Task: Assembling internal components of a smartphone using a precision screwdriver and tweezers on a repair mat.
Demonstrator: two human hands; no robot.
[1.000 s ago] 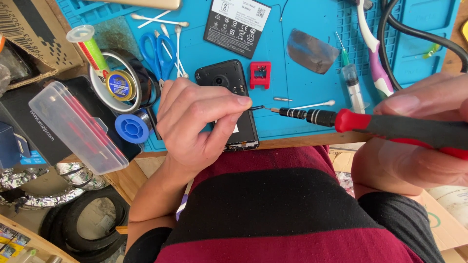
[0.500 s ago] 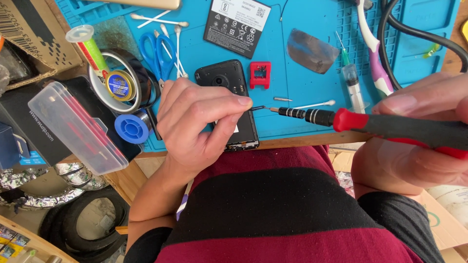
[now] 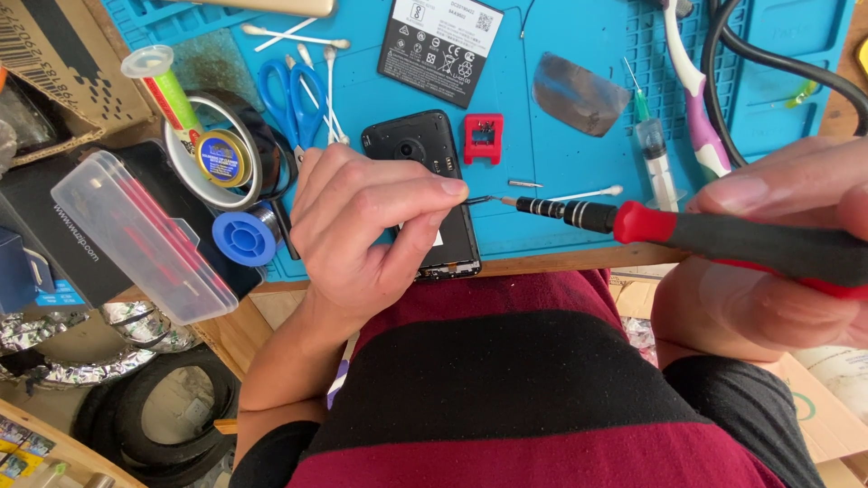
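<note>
Seen from the head camera, a black phone (image 3: 425, 185) lies on a blue work mat (image 3: 579, 154) at the counter's near edge, its lower half hidden under the left hand (image 3: 366, 235). That hand pinches a small dark part, too small to identify, between thumb and forefinger. The right hand (image 3: 778, 244), cut off at the frame's edge, is clamped on a red-and-black screwdriver (image 3: 687, 230) whose tip meets the pinched part just right of the phone. Above the phone lie a battery (image 3: 441, 41), blue scissors (image 3: 287, 95), cotton swabs (image 3: 321, 63) and a red clip (image 3: 484, 137). To its left sit a solder spool (image 3: 246, 237) and a clear plastic case (image 3: 140, 235). A syringe (image 3: 653, 145) lies to its right.
</note>
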